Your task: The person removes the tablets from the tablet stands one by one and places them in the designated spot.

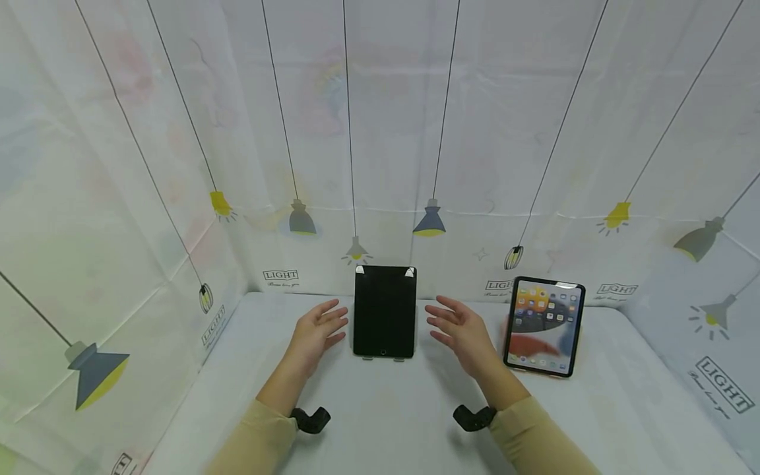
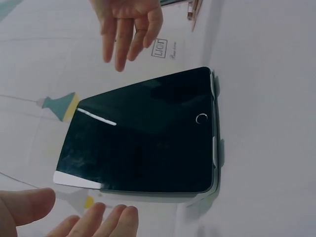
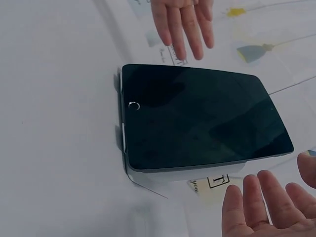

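Note:
A black-screened tablet [image 1: 384,311] with a round home button stands propped on a light stand in the middle of the table. In the left wrist view its dark screen [image 2: 143,133] shows bright reflections at the far end. My left hand [image 1: 317,333] is just left of the tablet, fingers extended and apart from its edge. On the other side my right hand [image 1: 463,333] mirrors it, palm turned inward and fingers spread. Both hands hold nothing. In the right wrist view the right hand's fingers [image 3: 269,202] show beside the tablet's long edge.
A second tablet [image 1: 544,326], its screen lit with app icons, leans on a stand to the right, beyond my right hand. The white table [image 1: 380,409] ends at a curtain [image 1: 380,132] printed with hanging lamps. Black straps with camera mounts [image 1: 310,420] sit on both wrists.

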`<state>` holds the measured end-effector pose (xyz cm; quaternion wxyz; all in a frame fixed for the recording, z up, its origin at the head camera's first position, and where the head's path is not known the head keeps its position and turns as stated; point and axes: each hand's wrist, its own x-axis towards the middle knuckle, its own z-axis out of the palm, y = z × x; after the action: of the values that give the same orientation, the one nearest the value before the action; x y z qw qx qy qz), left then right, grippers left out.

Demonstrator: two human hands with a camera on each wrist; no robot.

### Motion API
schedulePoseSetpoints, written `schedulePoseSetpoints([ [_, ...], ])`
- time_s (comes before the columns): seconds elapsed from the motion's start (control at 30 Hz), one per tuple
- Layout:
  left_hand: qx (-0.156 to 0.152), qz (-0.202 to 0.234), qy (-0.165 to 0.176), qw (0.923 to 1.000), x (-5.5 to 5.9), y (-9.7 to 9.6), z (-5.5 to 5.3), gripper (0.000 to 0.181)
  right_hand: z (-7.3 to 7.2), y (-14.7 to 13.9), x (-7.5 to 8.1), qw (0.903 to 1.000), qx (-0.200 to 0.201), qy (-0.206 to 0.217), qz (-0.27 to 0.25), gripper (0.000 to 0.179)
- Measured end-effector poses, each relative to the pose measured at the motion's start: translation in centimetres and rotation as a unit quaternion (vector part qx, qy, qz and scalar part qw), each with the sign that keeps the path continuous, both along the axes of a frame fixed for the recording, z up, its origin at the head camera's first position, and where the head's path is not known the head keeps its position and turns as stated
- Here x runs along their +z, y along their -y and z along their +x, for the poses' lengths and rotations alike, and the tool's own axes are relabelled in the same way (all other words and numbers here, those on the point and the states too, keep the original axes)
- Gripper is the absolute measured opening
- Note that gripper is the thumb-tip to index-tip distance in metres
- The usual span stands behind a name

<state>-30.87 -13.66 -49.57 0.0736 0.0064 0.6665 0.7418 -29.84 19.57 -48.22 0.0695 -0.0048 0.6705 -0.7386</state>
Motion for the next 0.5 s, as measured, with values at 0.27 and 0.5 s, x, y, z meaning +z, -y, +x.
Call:
schedulePoseSetpoints([
  [0.27,0.006,0.017,-0.004,0.9998,0.5,-0.4,-1.4,0.052,-1.0,0.3,0.2,1.0000,0.002,-0.003,0.000,0.055],
  [0.5,0.011,0.022,0.000,0.9997,1.5,-0.6,-2.1,0.051,-1.6,0.6,0.6,0.9999,0.005,-0.011,0.002,0.053],
])
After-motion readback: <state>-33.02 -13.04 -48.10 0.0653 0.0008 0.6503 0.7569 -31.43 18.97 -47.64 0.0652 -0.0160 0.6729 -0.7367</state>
